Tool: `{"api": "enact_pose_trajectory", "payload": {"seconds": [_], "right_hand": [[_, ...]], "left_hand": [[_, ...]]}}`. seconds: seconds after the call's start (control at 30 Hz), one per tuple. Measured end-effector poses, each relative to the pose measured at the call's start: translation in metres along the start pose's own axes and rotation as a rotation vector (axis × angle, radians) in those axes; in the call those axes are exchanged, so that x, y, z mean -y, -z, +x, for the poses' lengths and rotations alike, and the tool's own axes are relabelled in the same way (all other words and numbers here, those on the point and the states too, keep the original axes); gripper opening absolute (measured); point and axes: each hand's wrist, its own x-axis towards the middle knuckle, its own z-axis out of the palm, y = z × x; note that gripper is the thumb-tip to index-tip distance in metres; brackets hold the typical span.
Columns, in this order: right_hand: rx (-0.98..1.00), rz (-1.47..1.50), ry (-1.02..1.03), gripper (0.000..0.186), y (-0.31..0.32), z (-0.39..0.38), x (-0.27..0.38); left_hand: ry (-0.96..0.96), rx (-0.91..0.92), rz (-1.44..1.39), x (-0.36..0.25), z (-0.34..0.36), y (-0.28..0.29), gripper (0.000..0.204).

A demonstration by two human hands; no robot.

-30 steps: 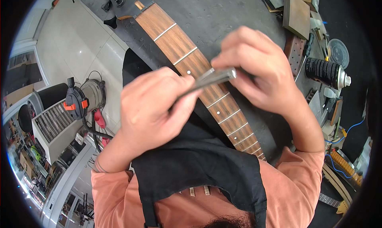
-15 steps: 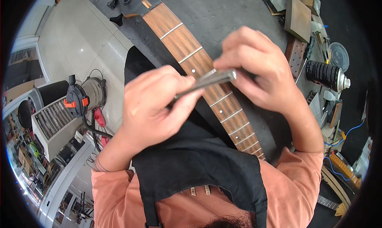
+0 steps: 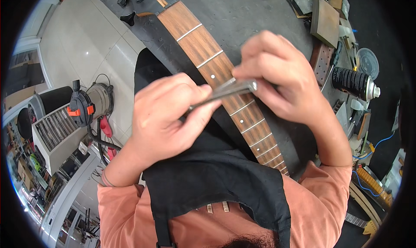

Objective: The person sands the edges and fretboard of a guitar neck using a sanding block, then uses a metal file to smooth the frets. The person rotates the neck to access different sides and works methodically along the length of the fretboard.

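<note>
A guitar neck with a brown wooden fretboard, metal frets and pale dot inlays lies slantwise from the far middle down toward my apron. My left hand is closed around a slim, dark metal tool, held across the fretboard. The tool's shiny thicker end points right, close to my right hand; its kind is unclear. My right hand is closed in a pinch over the neck's right edge, by a fret beside the tool. Whatever its fingers hold is hidden.
Under the neck is a dark work surface. To the right stand a black spray can, a wooden block and assorted tools. A vacuum-like machine stands on the tiled floor at left. Black knobs lie near the neck's far end.
Both hands keep nearly the same pose. The tool's shiny end sits slightly lower, and the view has shifted a little.
</note>
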Motion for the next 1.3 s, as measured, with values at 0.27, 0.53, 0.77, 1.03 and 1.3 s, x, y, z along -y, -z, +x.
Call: {"api": "enact_pose_trajectory", "payload": {"seconds": [0.27,0.53,0.77,1.03,1.3], "right_hand": [[-0.065,-0.012,0.028,0.015,-0.01,0.024,-0.008],[0.0,0.012,0.034,0.028,-0.003,-0.005,0.007],[-0.103,-0.045,0.098,0.018,-0.014,0.032,-0.01],[-0.023,-0.01,0.065,0.028,-0.01,-0.007,0.007],[-0.08,-0.117,0.083,0.022,-0.013,0.032,-0.004]], "left_hand": [[-0.068,-0.173,0.183,0.013,0.011,0.003,0.018],[0.019,0.008,-0.072,-0.001,-0.009,-0.003,0.019],[-0.034,-0.194,0.22,0.012,0.008,0.006,0.021],[-0.03,0.021,-0.032,0.002,-0.011,0.002,0.022],[-0.063,-0.164,0.245,0.014,0.002,0.009,0.022]]}}
